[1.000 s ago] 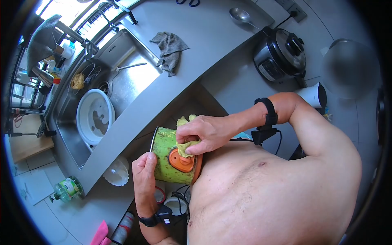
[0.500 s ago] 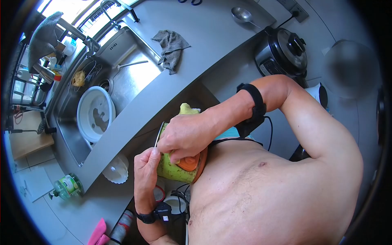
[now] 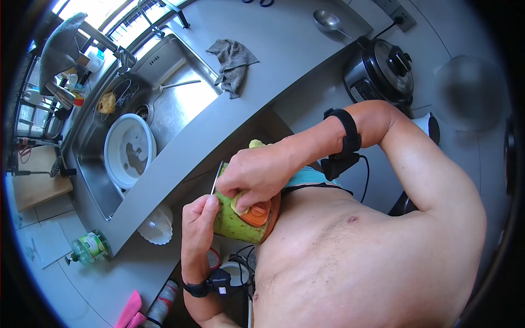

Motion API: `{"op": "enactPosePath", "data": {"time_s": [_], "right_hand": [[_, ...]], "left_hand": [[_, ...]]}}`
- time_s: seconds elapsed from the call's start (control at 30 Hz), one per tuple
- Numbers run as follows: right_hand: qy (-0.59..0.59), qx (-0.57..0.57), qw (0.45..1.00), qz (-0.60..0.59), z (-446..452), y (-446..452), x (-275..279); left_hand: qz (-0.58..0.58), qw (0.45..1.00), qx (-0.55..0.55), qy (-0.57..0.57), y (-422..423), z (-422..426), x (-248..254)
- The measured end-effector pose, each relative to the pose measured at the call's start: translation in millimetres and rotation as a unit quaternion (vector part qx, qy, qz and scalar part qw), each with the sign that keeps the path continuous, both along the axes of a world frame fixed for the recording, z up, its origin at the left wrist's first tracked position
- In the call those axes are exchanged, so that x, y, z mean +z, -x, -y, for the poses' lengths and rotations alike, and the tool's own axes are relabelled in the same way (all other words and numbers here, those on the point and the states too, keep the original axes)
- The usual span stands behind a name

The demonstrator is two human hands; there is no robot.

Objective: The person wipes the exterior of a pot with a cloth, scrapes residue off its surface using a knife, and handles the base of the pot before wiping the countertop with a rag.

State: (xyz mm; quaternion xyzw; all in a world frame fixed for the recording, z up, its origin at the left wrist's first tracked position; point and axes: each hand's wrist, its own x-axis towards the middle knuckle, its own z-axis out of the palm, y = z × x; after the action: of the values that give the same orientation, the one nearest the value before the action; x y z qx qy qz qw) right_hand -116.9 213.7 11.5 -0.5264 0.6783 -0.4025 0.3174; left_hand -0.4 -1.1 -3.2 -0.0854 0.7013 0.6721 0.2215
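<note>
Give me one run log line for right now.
left hand: gripping green container at one end | right hand: holding yellow cloth against container's side, beside orange fitting | gray rag: on counter

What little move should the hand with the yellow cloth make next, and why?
Probably slide the yellow cloth, held in the right hand, along the green container: its side looks stained, and the left hand holds its rim.

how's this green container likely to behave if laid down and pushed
The green container is probably rigid: its wall looks unbuckled beside the left hand. Its rounded body might roll until the raised orange fitting catches.
</note>
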Motion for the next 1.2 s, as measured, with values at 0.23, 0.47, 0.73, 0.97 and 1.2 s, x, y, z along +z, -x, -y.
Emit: {"op": "enactPosePath", "data": {"time_s": [0.23, 0.47, 0.73, 0.97, 1.2], "right_hand": [[-0.064, -0.084, 0.985, 0.134, -26, -8, -14], [-0.031, -0.087, 0.987, 0.128, -43, -22, -9], [-0.021, -0.156, 0.978, 0.138, -40, -28, -11], [-0.007, -0.164, 0.986, 0.016, -6, -15, -9], [0.0, -0.181, 0.978, -0.107, 0, -9, 32]], "left_hand": [[0.023, 0.998, 0.057, -0.018, -13, 10, -6], [0.029, 0.997, 0.071, -0.033, -14, 13, -8], [0.033, 0.997, 0.056, -0.03, -8, 12, -4], [0.028, 0.998, 0.041, -0.036, 2, 8, -6], [0.068, 0.99, 0.103, -0.066, 0, 16, -17]]}}
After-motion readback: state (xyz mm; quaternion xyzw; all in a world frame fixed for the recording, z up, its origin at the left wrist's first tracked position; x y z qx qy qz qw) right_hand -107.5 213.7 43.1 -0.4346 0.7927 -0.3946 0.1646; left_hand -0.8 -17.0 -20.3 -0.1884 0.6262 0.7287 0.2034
